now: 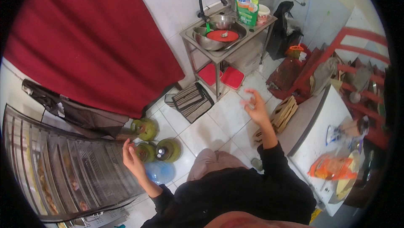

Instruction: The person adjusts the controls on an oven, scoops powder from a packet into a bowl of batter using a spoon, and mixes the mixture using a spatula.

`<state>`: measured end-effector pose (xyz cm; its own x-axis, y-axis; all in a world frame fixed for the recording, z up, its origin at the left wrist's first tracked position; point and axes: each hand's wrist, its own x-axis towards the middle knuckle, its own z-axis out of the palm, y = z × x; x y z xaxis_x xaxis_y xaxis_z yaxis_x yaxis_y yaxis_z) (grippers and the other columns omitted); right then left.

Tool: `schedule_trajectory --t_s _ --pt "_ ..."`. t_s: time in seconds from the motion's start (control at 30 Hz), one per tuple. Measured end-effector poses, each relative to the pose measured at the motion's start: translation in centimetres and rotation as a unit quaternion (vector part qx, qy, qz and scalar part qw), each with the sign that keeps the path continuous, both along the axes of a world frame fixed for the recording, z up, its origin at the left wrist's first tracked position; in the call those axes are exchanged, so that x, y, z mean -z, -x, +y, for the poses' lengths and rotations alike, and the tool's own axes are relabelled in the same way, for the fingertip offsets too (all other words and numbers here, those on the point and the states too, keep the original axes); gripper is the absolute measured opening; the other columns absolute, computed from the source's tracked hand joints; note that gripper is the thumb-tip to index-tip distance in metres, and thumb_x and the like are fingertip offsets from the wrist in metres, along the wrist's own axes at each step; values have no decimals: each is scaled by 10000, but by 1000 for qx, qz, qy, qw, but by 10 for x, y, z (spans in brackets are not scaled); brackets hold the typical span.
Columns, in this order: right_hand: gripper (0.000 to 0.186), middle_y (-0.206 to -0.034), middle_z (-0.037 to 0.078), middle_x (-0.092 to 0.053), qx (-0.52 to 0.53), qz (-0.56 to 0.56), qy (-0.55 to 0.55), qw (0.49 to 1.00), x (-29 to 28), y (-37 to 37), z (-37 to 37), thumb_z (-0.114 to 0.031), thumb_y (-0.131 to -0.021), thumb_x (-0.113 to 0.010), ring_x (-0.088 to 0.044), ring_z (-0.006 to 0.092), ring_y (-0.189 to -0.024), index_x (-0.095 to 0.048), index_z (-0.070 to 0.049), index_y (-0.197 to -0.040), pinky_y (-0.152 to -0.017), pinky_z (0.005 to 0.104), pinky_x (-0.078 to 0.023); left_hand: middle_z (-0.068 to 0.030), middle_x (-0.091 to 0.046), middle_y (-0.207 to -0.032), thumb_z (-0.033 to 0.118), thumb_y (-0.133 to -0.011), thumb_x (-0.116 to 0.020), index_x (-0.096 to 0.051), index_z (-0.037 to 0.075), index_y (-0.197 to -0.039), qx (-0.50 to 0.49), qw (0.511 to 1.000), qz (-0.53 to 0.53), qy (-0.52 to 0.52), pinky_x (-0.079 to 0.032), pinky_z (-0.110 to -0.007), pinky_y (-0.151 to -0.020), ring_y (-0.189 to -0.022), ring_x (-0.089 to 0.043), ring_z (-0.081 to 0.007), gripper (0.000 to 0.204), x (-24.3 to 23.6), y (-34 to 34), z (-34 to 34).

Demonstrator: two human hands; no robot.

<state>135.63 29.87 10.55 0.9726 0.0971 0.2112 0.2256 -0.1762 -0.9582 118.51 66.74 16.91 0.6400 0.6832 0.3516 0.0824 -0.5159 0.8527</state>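
Note:
Raised at my left side, my left hand holds nothing, its fingers stretched out. It hovers apart from the green gas cylinders and a blue plastic water jug standing on the floor. My right hand is lifted ahead of me over the tiles, empty, with fingers bent and apart. Nearest to it is a light wooden slatted crate beside the white table. Farther ahead stands a metal sink unit with a black faucet, steel bowls and a round red item.
A dark red curtain hangs at left above a mesh-covered rack. On the right are a white table with an orange bag, and a red chair. A striped mat lies before the sink; a green pouch stands on it.

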Motion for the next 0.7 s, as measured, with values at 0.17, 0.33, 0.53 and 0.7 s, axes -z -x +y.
schedule_trajectory --t_s 0.17,0.33,0.53,0.7 --pt "402 -1076 38 -475 71 -60 -39 995 -36 -176 -42 39 -724 -533 -543 105 -828 -438 -27 -1108 -716 214 -417 -97 -567 -930 158 -859 -459 -539 3 -1044 93 995 -4 37 -429 -247 -699 -814 -535 -138 254 33 -122 -13" --pt "313 -999 71 -521 162 -74 5 984 -57 -307 -71 -38 -740 -558 -547 108 -772 -490 -19 -1045 -672 215 -419 -88 -591 -827 114 -840 -482 -558 -6 -995 207 974 -5 89 -432 -255 -683 -730 -553 -132 211 53 -278 -44" --pt "199 -765 27 -554 264 -94 48 959 -89 -420 -147 -199 -805 -556 -506 91 -673 -567 0 -805 -633 215 -393 -99 -590 -784 95 -813 -493 -576 -28 -877 355 919 -99 145 -426 -284 -686 -716 -548 -170 162 34 -427 -122" --pt "198 -835 113 -561 365 -240 175 882 -63 -548 -231 -179 -762 -576 -531 232 -790 -559 1 -683 -736 312 -408 -98 -587 -750 96 -806 -502 -583 -37 -842 479 862 -63 156 -424 -273 -682 -717 -552 -177 159 28 -513 -204"
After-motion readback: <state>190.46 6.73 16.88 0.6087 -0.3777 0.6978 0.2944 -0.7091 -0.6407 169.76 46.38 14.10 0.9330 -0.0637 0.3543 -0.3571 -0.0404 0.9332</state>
